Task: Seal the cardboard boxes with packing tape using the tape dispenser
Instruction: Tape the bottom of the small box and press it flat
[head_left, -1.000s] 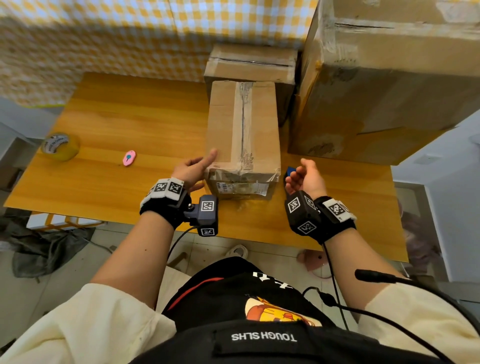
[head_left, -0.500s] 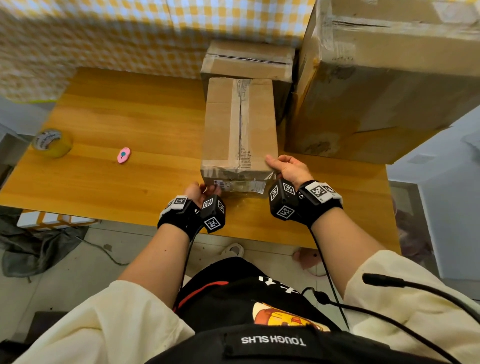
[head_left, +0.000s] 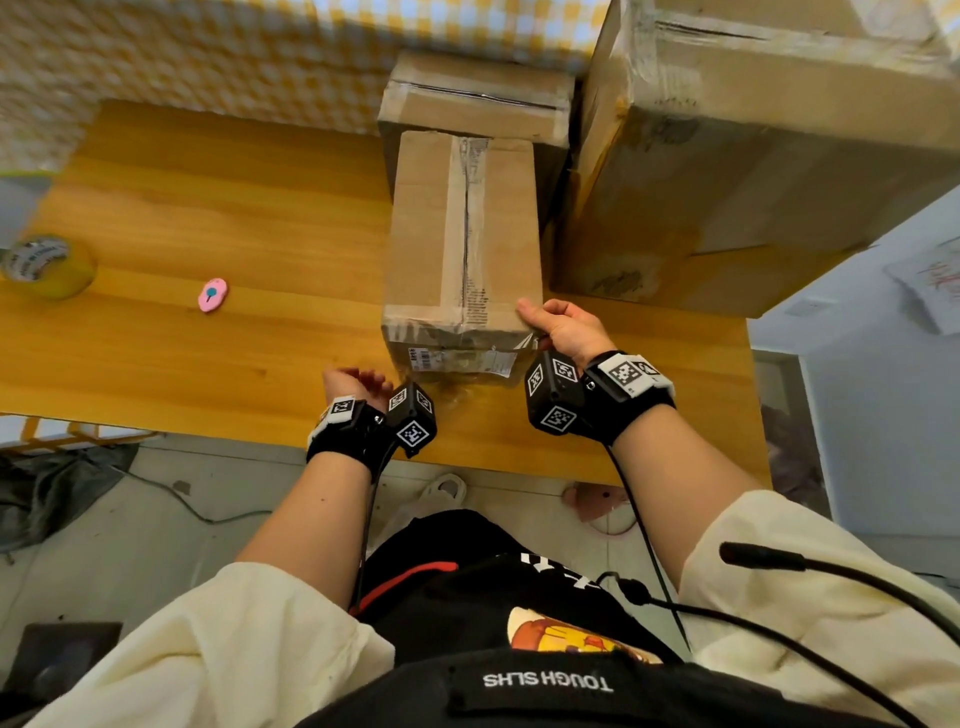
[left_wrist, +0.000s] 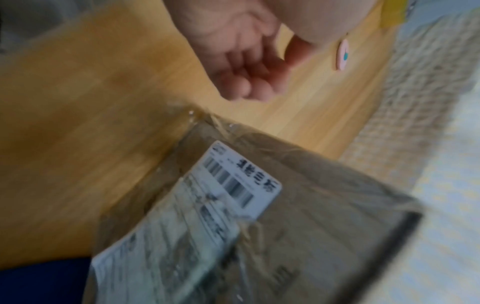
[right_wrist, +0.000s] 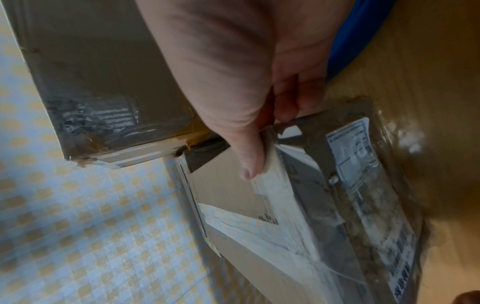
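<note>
A long cardboard box (head_left: 462, 234) lies end-on on the wooden table (head_left: 234, 208), old tape along its top seam and a shipping label on its near face (left_wrist: 244, 183). My right hand (head_left: 558, 327) grips its near right corner, thumb (right_wrist: 246, 160) on the top edge and fingers curled down the side. My left hand (head_left: 358, 382) hovers over the table just left of the box's near bottom corner, fingers (left_wrist: 246, 82) loosely curled, holding nothing and not touching the box. A blue object (right_wrist: 363, 30) lies beside my right hand; I cannot tell what it is.
A yellow tape roll (head_left: 47, 265) sits at the table's far left edge and a small pink object (head_left: 212, 295) lies between it and the box. A second box (head_left: 478, 104) stands behind the long one, with a large box (head_left: 753, 156) at the right.
My right hand moved from beside the box onto its near right corner and took hold. My left hand left the box's top corner, dropped to the near face, then drew away leftward.
</note>
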